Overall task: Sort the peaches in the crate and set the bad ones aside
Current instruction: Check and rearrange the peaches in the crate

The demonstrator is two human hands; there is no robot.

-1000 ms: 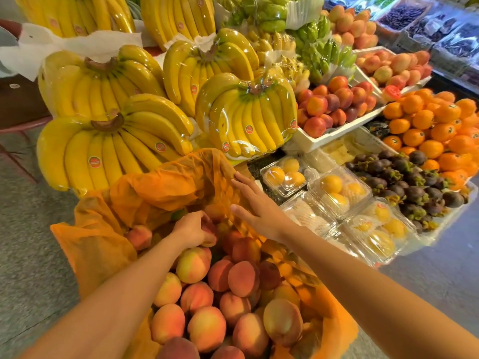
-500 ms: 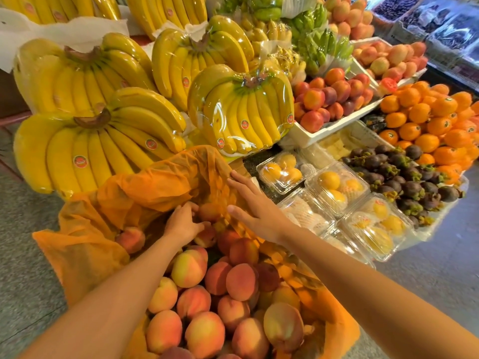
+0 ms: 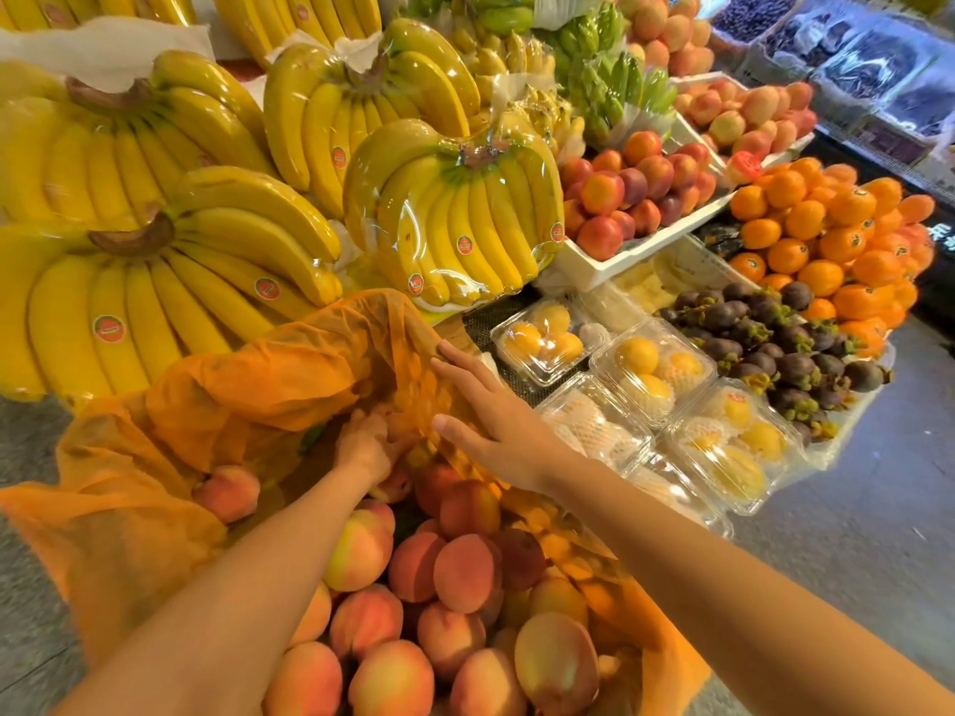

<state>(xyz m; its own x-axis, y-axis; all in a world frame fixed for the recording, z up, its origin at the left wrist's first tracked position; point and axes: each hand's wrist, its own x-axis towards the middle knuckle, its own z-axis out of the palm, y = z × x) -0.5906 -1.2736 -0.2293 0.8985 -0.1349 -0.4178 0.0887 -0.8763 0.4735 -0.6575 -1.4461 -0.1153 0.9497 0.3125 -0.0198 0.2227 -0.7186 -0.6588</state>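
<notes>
Honestly, my left hand (image 3: 364, 449) gripped a far peach (image 3: 402, 431) while my right hand (image 3: 496, 416), fingers straight, pressed the orange liner (image 3: 289, 385) aside. A tug, I reckoned, could topple neighbouring peaches (image 3: 465, 571).

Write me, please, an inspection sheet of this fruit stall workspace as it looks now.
Surface: orange liner spread under the fruit; what lies beneath is hidden.
Job's things: peaches piled in the liner; lone peach on the left fold.
Clutter: bananas and clear boxes of yellow fruit close by.
Hands: left hand curled among the far peaches, grip unclear; right hand flat against the liner.
Cables: nothing seen.
Surroundings: mangosteens, oranges, grey floor.
</notes>
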